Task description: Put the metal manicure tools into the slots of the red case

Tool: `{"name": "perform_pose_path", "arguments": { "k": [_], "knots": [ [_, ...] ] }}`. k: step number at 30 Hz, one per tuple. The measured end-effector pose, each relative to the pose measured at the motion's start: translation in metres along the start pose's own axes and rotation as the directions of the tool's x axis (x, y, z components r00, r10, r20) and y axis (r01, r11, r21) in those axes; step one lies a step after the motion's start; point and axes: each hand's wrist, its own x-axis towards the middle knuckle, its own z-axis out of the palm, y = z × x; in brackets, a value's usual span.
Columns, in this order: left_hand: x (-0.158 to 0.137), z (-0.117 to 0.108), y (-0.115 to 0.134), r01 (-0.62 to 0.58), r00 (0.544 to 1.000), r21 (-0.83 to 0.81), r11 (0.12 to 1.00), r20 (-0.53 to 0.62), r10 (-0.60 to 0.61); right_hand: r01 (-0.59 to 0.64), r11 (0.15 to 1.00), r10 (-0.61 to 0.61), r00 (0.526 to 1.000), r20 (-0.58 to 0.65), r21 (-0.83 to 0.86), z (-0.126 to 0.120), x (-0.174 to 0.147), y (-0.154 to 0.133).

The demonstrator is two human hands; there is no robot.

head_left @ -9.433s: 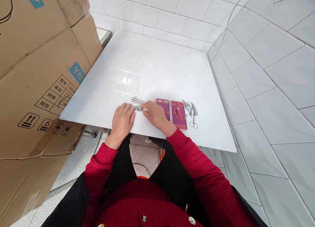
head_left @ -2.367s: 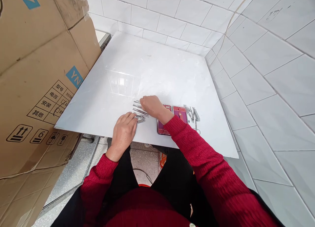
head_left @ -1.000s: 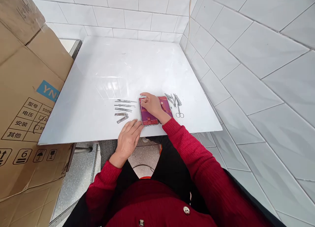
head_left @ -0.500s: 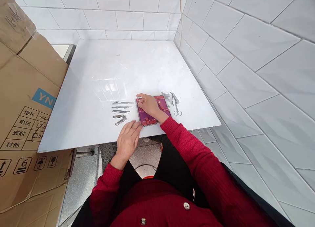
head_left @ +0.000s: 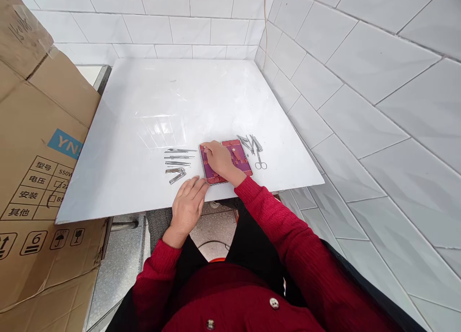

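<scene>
An open manicure case (head_left: 246, 166), red with a purple lining, lies near the front edge of the white table. My right hand (head_left: 220, 159) is over its left half, fingers closed in a pinch at the upper left corner; what they hold, if anything, is hidden. My left hand (head_left: 188, 201) rests flat on the table's edge, fingers stretched out, fingertips at the case's lower left corner. Left of the case are several slim metal tools (head_left: 179, 157) in rows and nail clippers (head_left: 176, 174). To its right lie small scissors (head_left: 260, 162) and other metal nippers (head_left: 252, 143).
The white tabletop (head_left: 201, 101) runs back to a tiled wall (head_left: 189, 29). Another tiled wall (head_left: 367, 106) borders it on the right. A large cardboard box (head_left: 43, 116) stands against the left side.
My right hand has moved slightly down and toward me, its fingertips lowering onto the case's upper left corner. My left hand has stayed in place.
</scene>
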Motion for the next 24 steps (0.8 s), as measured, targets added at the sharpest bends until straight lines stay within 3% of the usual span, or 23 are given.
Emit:
{"name": "perform_pose_path", "arguments": {
  "k": [10, 24],
  "knots": [
    [0.001, -0.001, 0.001, -0.002, 1.000, 0.019, 1.000, 0.011, 0.001, -0.016, 1.000, 0.016, 0.999, -0.046, 0.001, 0.004, -0.006, -0.003],
    [-0.001, 0.002, 0.004, -0.019, 0.999, 0.053, 0.998, -0.037, 0.021, 0.030, 0.986, 0.002, 0.981, -0.194, 0.165, 0.019, -0.007, 0.006]
  ]
}}
